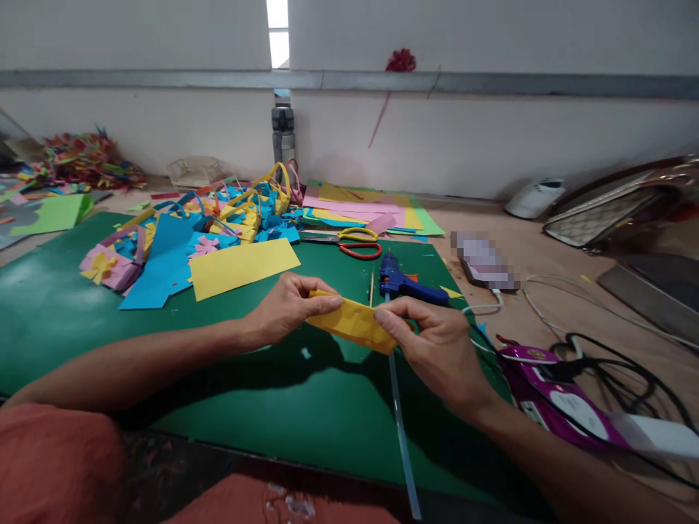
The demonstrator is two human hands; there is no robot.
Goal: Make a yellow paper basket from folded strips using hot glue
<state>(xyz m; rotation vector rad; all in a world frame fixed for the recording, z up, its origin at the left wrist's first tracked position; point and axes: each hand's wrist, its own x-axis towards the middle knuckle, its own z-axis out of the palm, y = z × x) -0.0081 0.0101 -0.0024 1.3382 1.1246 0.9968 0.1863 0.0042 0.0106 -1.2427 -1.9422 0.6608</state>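
Observation:
A folded piece of yellow paper (352, 326) is stretched between my two hands above a green mat (229, 407). My left hand (289, 306) pinches its left end, thumb on the near side. At the right end, my right hand (437, 346) grips the paper between thumb and fingers. Just behind my right hand lies a blue glue gun (407, 282), with a long clear glue stick (401, 429) running toward me under the paper. A flat yellow sheet (245, 267) rests beyond my left hand, beside a cut blue sheet (158, 266).
Scissors with red and yellow handles (360, 244) lie behind the glue gun. Several small paper baskets (245, 211) crowd the back left, near stacked coloured sheets (376, 207). A phone (486, 262), a purple power strip (562, 400) and tangled cables occupy the right side.

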